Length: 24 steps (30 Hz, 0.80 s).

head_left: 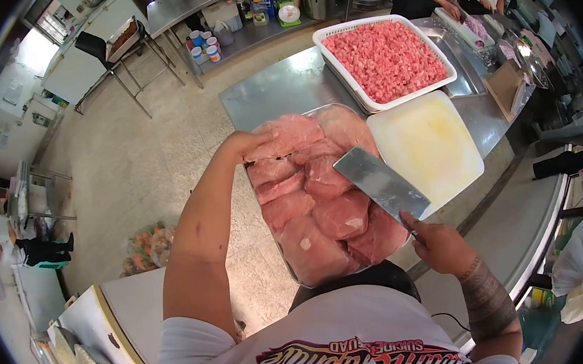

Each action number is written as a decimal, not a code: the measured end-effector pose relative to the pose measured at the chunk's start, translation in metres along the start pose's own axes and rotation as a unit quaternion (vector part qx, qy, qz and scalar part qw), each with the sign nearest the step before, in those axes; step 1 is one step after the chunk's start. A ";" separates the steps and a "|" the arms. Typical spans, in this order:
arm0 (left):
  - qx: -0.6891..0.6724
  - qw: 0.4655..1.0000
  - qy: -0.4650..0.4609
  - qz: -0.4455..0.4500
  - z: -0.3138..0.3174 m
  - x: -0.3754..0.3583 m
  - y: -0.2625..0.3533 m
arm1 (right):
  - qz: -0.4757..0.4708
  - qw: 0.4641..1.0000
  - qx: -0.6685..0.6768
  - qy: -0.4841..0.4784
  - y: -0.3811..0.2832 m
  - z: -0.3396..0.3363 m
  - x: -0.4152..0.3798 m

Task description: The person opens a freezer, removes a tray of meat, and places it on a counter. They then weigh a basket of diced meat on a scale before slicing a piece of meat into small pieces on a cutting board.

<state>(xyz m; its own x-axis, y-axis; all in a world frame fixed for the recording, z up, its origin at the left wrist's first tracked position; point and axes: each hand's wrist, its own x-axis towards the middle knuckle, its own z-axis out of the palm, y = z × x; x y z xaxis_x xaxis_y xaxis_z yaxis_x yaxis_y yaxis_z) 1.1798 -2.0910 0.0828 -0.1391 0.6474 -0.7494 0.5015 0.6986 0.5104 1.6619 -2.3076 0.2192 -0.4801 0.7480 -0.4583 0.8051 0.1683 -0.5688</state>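
A metal tray [291, 273] heaped with large slabs of raw meat [341, 214] is close in front of my body. My left hand [248, 144] grips the slab at the tray's far left corner, its fingers partly hidden by the meat. With my right hand [443, 246] I hold a cleaver [385, 182] by its handle. The wide blade lies slanted over the right side of the slabs and reaches past the tray's edge. Beyond the blade is a white cutting board [434, 143] with a yellowish stain.
A white plastic basket [376, 102] of diced meat stands on the steel table [263, 91] behind the board. At the upper right, two people work at the table's far end. A low shelf [245, 47] holds pots and cans. Bagged vegetables [148, 248] lie on the floor at left.
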 end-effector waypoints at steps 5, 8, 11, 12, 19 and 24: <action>0.027 0.995 0.066 0.067 0.006 0.010 -0.007 | 0.013 0.998 0.031 -0.049 0.001 -0.012 0.007; 0.078 0.994 0.049 0.059 -0.006 0.014 -0.003 | 0.014 0.998 0.043 -0.053 0.000 -0.020 0.008; 0.089 0.992 0.062 0.065 0.001 0.002 0.007 | 0.030 0.996 0.048 -0.070 -0.008 -0.030 0.009; 0.099 0.991 0.071 0.061 0.002 0.002 0.006 | 0.036 0.995 0.050 -0.079 -0.011 -0.033 0.008; 0.155 0.976 0.144 0.049 0.010 -0.025 0.007 | 0.048 0.989 0.020 -0.136 -0.025 -0.066 0.018; 0.225 0.946 0.220 0.075 0.022 -0.067 0.024 | 0.018 0.987 -0.006 -0.160 -0.023 -0.086 0.031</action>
<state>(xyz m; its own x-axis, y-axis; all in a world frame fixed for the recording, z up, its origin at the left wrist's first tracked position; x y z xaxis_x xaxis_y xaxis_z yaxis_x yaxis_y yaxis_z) 1.2201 -2.1241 0.1357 -0.3293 0.8625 -0.3842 0.8425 0.4521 0.2929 1.6587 -2.2334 0.2771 -0.5345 0.5137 -0.6712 0.8271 0.1544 -0.5405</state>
